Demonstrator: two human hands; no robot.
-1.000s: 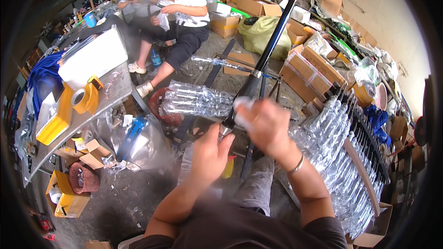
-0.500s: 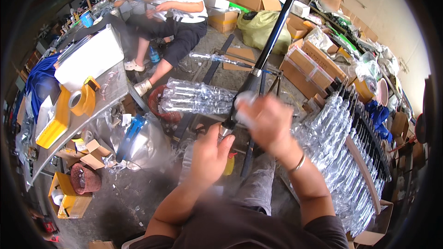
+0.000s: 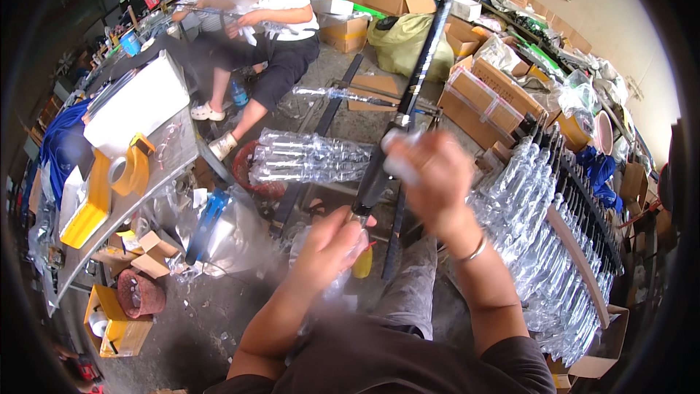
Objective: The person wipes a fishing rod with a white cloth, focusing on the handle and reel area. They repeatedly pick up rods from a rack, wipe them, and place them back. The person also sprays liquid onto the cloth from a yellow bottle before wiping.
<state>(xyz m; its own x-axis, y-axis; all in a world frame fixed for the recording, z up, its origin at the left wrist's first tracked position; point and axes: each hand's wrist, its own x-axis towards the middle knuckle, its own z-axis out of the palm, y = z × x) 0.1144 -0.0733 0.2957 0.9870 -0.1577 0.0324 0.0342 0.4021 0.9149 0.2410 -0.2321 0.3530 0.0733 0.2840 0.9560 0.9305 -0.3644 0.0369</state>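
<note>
A long black pole (image 3: 421, 73), like a fishing rod, slants up and away from me. My left hand (image 3: 328, 243) is closed round the shiny fitting at its near end. My right hand (image 3: 443, 175), blurred by motion, presses a white cloth-like wad (image 3: 400, 159) to the pole's thick lower part. Just beyond my hands lies a bundle of plastic-wrapped rods (image 3: 306, 155), their ends in a red basket (image 3: 248, 168). A single wrapped rod (image 3: 343, 95) lies farther off.
To my right rests a large row of plastic-wrapped rods (image 3: 525, 241). Cardboard boxes (image 3: 485, 102) and a green sack (image 3: 412, 47) stand beyond. On the left is a table (image 3: 171, 157) with tape and a white box. A co-worker (image 3: 284, 11) sits ahead, another person beside them.
My right hand and the wad have shifted slightly right and up. The pole's far end has swung a little left. The view has turned slightly; my left hand keeps its grip.
</note>
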